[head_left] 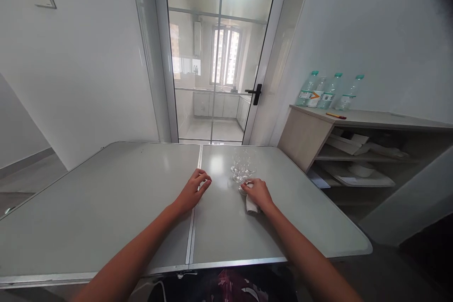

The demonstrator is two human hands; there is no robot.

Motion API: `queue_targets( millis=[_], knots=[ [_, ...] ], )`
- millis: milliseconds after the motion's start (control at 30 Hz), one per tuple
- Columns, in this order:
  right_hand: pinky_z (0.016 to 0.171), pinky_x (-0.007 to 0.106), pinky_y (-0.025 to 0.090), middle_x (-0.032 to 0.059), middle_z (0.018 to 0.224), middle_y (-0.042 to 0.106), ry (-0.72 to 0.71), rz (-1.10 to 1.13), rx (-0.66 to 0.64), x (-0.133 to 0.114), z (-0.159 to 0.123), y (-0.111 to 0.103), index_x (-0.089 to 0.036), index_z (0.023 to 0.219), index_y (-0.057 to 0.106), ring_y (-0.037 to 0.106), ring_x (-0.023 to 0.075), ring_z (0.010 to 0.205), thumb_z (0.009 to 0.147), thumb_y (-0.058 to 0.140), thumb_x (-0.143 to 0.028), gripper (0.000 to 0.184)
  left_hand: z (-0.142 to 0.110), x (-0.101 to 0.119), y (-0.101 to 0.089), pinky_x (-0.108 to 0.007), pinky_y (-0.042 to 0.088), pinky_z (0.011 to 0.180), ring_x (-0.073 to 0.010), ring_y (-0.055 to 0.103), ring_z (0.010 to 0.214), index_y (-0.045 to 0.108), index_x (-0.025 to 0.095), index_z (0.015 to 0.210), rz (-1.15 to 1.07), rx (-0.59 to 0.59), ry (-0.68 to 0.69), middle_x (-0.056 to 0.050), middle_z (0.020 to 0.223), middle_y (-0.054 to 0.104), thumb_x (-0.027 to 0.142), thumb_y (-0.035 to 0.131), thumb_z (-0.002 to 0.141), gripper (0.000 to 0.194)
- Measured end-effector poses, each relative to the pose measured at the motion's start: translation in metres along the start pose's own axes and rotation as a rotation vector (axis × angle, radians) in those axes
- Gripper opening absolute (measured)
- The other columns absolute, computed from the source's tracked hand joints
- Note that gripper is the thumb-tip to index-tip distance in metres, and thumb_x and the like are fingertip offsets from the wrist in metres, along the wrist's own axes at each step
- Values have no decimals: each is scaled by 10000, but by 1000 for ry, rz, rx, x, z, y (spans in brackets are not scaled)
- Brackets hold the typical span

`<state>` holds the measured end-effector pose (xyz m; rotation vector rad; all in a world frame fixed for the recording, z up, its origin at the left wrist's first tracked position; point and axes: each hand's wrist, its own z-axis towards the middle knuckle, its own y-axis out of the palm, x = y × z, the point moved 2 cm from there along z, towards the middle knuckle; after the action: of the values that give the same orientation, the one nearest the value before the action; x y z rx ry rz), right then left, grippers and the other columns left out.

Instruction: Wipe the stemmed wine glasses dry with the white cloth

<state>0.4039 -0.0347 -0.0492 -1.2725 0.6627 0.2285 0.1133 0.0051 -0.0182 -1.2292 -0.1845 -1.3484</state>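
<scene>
Several small clear stemmed glasses stand in a cluster on the right half of the grey table. My right hand is at the near side of the cluster, its fingers pinched on a stemmed glass whose round foot shows by the fingertips; most of that glass is hidden or too transparent to make out. Under and beside this hand lies a folded whitish cloth, partly covered by it. My left hand hovers near the table's centre seam, fingers loosely curled with a gap to the thumb, holding nothing.
A metal strip divides the table. Beyond it stands a glass door with a black handle. At the right, a wooden shelf unit carries plastic bottles and an orange stick-like item, with papers and trays inside.
</scene>
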Motion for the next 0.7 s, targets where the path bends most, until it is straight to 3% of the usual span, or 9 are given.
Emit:
queue_targets(
  millis=[167,300,433,567,700],
  knots=[
    [791,282,504,68,999,811,22,-38,-9,1,0,1,-241,942,801,743,273,1000,861,651,-400,233,0,-1,0,-344,502,793,-185,590,930,669,244,1056,6,1,-4,-74,1169,521,496,429,1047,348],
    [772,332,516,131,1059,783,84,-118,-11,0,-11,-3,-209,1033,757,737,323,991,813,700,-456,336,0,0,0,-341,504,832,-189,594,975,671,238,1043,-11,13,14,-71,1154,522,479,438,1048,335],
    [801,411,533,202,1125,741,107,-356,-107,-4,-27,-4,-152,1156,670,721,369,1027,926,554,-513,444,0,4,-6,-355,505,876,-188,602,972,670,225,1046,19,41,35,-80,1149,538,452,452,1045,315],
    [859,479,527,256,1169,704,100,-455,-189,0,-35,2,-117,1196,651,711,393,1067,996,429,-500,485,1,17,-26,-355,494,867,-179,595,903,670,215,1034,62,59,65,-64,1018,610,398,470,1040,271],
    [843,537,496,293,1150,688,94,-423,-222,34,-24,19,-197,1080,717,709,418,1023,1005,300,-586,576,-14,32,-62,-316,502,813,-161,619,882,663,198,995,-66,245,-28,-58,1011,670,306,540,989,163]
  ],
)
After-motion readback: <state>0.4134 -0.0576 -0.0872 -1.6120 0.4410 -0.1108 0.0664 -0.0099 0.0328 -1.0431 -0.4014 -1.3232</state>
